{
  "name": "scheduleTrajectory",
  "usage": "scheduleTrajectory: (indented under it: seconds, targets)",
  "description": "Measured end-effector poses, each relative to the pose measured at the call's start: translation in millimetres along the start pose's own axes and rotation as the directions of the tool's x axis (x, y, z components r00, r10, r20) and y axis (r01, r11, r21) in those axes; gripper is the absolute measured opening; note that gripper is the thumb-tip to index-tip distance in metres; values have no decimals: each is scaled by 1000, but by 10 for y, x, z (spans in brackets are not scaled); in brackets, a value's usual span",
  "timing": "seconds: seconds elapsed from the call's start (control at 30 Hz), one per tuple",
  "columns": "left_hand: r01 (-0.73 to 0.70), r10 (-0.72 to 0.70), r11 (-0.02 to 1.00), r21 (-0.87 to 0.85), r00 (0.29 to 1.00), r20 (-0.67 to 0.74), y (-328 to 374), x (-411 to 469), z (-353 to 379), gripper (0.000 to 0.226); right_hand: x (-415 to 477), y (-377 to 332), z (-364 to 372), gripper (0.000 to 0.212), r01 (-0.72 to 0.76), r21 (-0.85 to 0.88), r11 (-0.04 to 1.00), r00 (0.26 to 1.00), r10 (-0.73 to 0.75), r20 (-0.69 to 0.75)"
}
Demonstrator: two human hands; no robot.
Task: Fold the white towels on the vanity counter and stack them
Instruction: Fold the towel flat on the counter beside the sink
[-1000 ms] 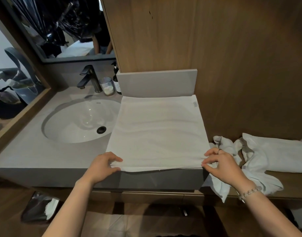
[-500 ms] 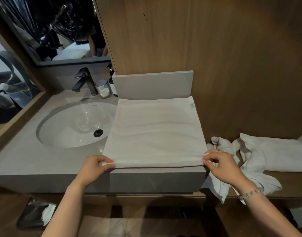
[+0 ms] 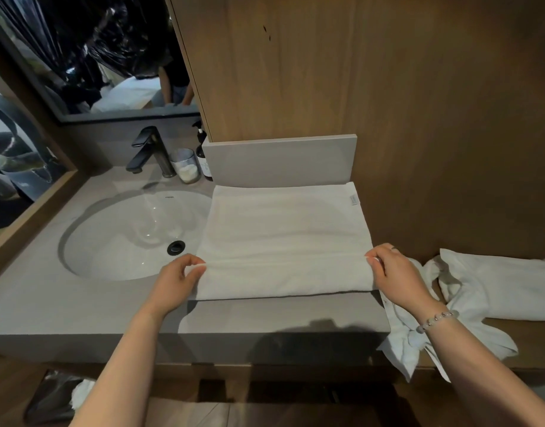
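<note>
A white towel (image 3: 283, 229) lies flat on the grey vanity counter (image 3: 80, 306), right of the sink, its far edge against the low grey backsplash. Its near edge is lifted and turned over toward the back, forming a fold. My left hand (image 3: 175, 280) pinches the near left corner of that fold. At the near right corner, my right hand (image 3: 394, 274) pinches the towel's edge. More white towels (image 3: 493, 285) lie crumpled on the lower wooden shelf to the right, one hanging over its front edge.
A white oval sink (image 3: 132, 235) with a black drain sits left of the towel. Behind it stand a black faucet (image 3: 151, 152), a glass jar (image 3: 186, 166) and a dark pump bottle (image 3: 201, 152). A wooden wall panel (image 3: 388, 87) rises behind the counter.
Both hands have lifted the towel's near edge off the counter front and carried it away from me, folding it over the rest of the towel.
</note>
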State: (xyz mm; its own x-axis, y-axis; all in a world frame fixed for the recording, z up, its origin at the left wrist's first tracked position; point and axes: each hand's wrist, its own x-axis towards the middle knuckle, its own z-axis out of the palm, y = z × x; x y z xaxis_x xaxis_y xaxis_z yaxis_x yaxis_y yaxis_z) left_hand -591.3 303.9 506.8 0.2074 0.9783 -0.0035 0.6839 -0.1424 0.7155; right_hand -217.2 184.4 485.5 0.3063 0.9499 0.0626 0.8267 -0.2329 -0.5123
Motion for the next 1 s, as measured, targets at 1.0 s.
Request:
scheduleTrajectory:
  seconds: [1.0]
  targets:
    - [98,-77,968,232,992,-96,-83,848,392,9,708,-80,176,28,-129,-229,965,992,124,-33]
